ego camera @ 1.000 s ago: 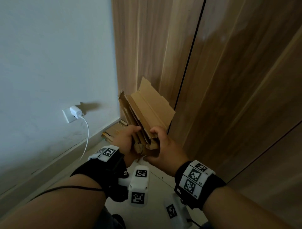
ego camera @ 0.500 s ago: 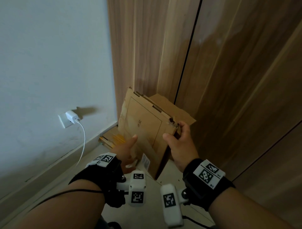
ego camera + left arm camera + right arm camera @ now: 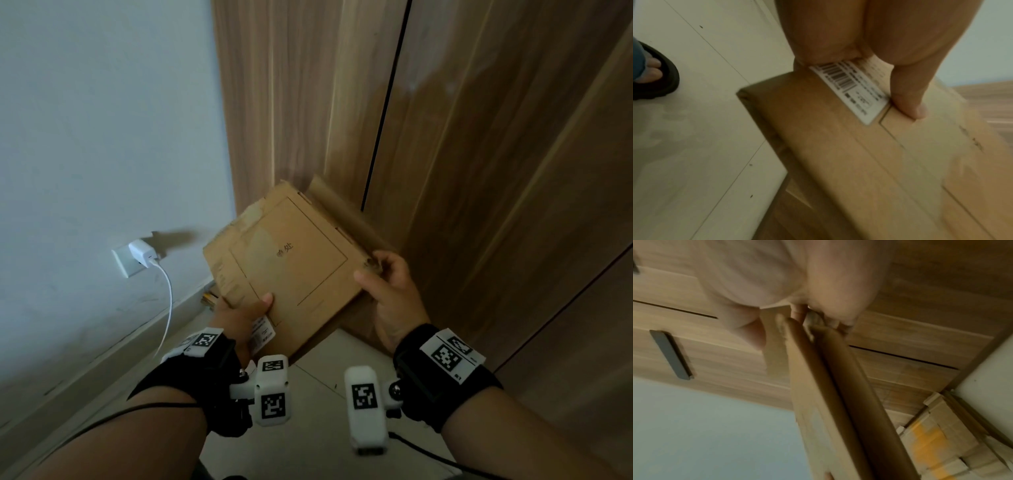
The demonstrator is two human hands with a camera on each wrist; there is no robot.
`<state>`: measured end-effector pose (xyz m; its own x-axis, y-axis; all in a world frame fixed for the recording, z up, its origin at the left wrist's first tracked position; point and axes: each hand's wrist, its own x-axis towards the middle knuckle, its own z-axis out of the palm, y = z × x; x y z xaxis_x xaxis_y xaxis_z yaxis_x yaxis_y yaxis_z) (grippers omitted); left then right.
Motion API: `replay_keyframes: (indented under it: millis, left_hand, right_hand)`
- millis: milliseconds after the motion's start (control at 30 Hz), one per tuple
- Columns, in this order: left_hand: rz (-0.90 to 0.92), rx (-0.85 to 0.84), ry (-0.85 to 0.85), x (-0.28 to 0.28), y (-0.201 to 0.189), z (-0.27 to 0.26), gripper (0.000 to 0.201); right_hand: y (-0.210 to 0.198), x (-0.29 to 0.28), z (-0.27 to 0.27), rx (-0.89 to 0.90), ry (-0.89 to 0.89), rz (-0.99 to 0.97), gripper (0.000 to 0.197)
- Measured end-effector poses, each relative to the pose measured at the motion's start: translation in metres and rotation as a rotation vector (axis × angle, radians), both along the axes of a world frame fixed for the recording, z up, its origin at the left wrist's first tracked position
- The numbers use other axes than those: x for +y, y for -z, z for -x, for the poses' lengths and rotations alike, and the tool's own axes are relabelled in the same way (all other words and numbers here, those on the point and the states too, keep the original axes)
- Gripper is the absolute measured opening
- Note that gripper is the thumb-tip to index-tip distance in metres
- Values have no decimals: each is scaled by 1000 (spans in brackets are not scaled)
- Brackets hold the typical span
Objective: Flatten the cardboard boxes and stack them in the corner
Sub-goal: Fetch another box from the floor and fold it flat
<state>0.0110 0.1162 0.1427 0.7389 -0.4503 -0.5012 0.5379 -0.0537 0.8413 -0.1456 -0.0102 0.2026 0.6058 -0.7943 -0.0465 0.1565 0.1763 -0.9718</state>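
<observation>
So the flattened cardboard box [image 3: 284, 260] is up in the air, tilted, sitting around 12 o'clock from the wrists and right over the corner where the white wall [image 3: 102, 120] meets the wooden cabinet [image 3: 479, 154]. Left hand [image 3: 245, 313] pinches the near edge at roughly 7 o'clock, thumb on top beside the barcode label [image 3: 851, 91]. Right hand [image 3: 390, 291] pinches the 3 o'clock edge, fingers curled around the folded layers. There's a pile of flattened boxes [image 3: 941, 443] already down in the corner. I'd guess it's light and fairly stiff but floppy at the creases, so gripping opposite edges looks smart; loose flaps could spring open.
</observation>
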Motion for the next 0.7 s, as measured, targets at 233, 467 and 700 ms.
replay_keyframes:
  millis: [233,467,700]
  left_hand:
    - [-69,-128,-14,10,5,-10,74]
    - [-71,-272,122,13,7,-5,84]
    - [-152,-456,174,13,12,-9,108]
  right_hand:
    - [-5,-18,8,-95,83,-58,23]
    - [0,-18,17,281,-147,1,50]
    - [11,-15,12,405,-285,75,76]
